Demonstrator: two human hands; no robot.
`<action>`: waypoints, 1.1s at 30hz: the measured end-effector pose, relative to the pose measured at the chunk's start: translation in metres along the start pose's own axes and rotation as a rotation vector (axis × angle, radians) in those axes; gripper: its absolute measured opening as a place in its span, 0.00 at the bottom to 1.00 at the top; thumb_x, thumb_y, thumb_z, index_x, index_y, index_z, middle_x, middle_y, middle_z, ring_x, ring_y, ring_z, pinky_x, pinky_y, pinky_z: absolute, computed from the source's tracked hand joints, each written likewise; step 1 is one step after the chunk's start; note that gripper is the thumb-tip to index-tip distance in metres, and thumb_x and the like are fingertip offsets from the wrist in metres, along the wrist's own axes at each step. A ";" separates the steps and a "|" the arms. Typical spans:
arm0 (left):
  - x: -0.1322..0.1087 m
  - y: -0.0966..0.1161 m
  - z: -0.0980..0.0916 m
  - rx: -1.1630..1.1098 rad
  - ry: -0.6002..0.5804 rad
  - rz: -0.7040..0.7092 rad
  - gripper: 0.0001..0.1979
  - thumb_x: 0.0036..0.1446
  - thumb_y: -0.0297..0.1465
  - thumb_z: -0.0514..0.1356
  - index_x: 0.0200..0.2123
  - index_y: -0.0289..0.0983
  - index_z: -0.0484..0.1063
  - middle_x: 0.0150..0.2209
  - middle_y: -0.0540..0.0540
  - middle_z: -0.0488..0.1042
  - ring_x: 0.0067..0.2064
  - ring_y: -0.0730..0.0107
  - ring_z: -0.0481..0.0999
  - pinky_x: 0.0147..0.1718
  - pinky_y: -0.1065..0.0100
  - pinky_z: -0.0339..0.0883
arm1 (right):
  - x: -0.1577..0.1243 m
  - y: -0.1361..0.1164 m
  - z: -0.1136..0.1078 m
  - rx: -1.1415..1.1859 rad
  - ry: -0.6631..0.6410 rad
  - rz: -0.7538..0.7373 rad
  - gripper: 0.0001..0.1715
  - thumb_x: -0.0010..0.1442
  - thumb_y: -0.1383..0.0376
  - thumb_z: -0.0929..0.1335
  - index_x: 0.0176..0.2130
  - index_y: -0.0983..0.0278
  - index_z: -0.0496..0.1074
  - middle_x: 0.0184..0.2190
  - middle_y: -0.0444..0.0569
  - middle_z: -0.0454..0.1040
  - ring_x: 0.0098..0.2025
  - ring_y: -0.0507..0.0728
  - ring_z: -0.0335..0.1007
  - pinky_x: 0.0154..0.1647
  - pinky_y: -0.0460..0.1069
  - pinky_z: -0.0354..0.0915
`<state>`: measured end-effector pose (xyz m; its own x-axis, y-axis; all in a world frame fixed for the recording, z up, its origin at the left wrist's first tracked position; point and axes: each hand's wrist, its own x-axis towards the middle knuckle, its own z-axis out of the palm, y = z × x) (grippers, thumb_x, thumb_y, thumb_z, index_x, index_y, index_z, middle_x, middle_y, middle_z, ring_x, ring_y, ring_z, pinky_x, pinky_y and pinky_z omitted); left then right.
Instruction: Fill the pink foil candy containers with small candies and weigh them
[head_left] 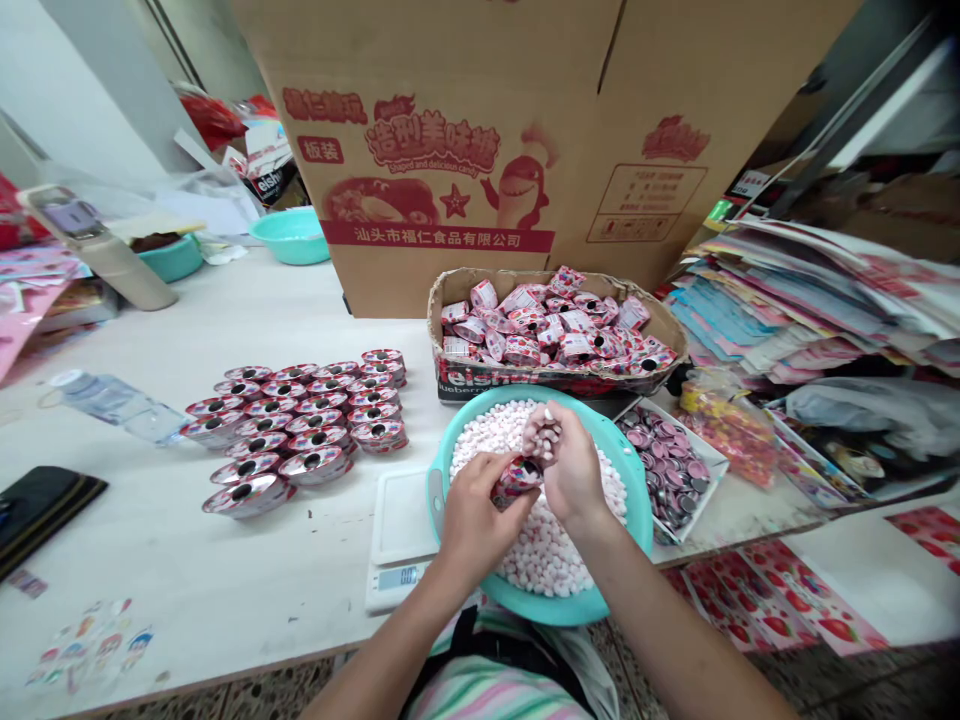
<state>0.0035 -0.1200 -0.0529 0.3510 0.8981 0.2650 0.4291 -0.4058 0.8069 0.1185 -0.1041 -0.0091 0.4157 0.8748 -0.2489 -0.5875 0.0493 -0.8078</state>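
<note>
Atop white table (172,560): tins (259,435), cardboard ctn (480,150) behind.

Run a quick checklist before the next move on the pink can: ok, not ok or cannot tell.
1. Left hand gripping pink can: ok.
2. Right hand pinching candies above the can: ok.
3. Can's opening facing up: cannot tell, the hands hide it.
4. Teal bowl holding a supply of candies: ok.
5. Scale reading: cannot tell, the display is too small and blurred.
</note>
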 end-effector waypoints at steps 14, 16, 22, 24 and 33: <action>0.002 0.004 -0.005 -0.053 0.018 0.001 0.19 0.52 0.30 0.64 0.49 0.41 0.71 0.43 0.45 0.74 0.46 0.62 0.72 0.47 0.62 0.66 | -0.005 -0.006 0.002 -0.091 -0.104 -0.028 0.18 0.51 0.55 0.68 0.18 0.63 0.65 0.19 0.43 0.68 0.21 0.49 0.62 0.22 0.45 0.56; 0.001 0.005 -0.006 -0.046 0.018 -0.003 0.19 0.53 0.31 0.63 0.50 0.41 0.71 0.43 0.45 0.74 0.46 0.62 0.72 0.46 0.62 0.66 | -0.004 -0.006 0.001 -0.116 -0.114 -0.046 0.15 0.50 0.58 0.67 0.19 0.63 0.66 0.20 0.43 0.69 0.21 0.50 0.62 0.23 0.46 0.57; 0.001 0.002 -0.005 -0.094 0.030 -0.009 0.21 0.53 0.30 0.63 0.51 0.42 0.70 0.44 0.45 0.74 0.46 0.63 0.73 0.46 0.62 0.67 | -0.005 -0.002 0.000 -0.122 -0.131 -0.066 0.11 0.49 0.63 0.66 0.19 0.64 0.69 0.21 0.44 0.70 0.25 0.51 0.64 0.26 0.46 0.59; 0.000 0.001 -0.005 -0.090 0.039 -0.026 0.20 0.53 0.30 0.63 0.51 0.42 0.70 0.43 0.45 0.74 0.46 0.63 0.73 0.46 0.63 0.67 | -0.006 -0.002 0.000 -0.145 -0.145 -0.067 0.11 0.49 0.63 0.66 0.19 0.64 0.69 0.22 0.44 0.70 0.25 0.51 0.64 0.27 0.46 0.59; 0.000 0.001 -0.006 -0.064 0.015 -0.048 0.17 0.53 0.31 0.63 0.47 0.41 0.72 0.39 0.46 0.73 0.43 0.62 0.73 0.43 0.63 0.67 | -0.008 0.001 -0.003 -0.137 -0.195 -0.023 0.17 0.55 0.55 0.67 0.23 0.63 0.73 0.24 0.45 0.74 0.29 0.53 0.69 0.35 0.47 0.65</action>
<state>-0.0014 -0.1194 -0.0489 0.3188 0.9189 0.2325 0.3909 -0.3509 0.8509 0.1167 -0.1123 -0.0100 0.2781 0.9514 -0.1320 -0.4743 0.0165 -0.8802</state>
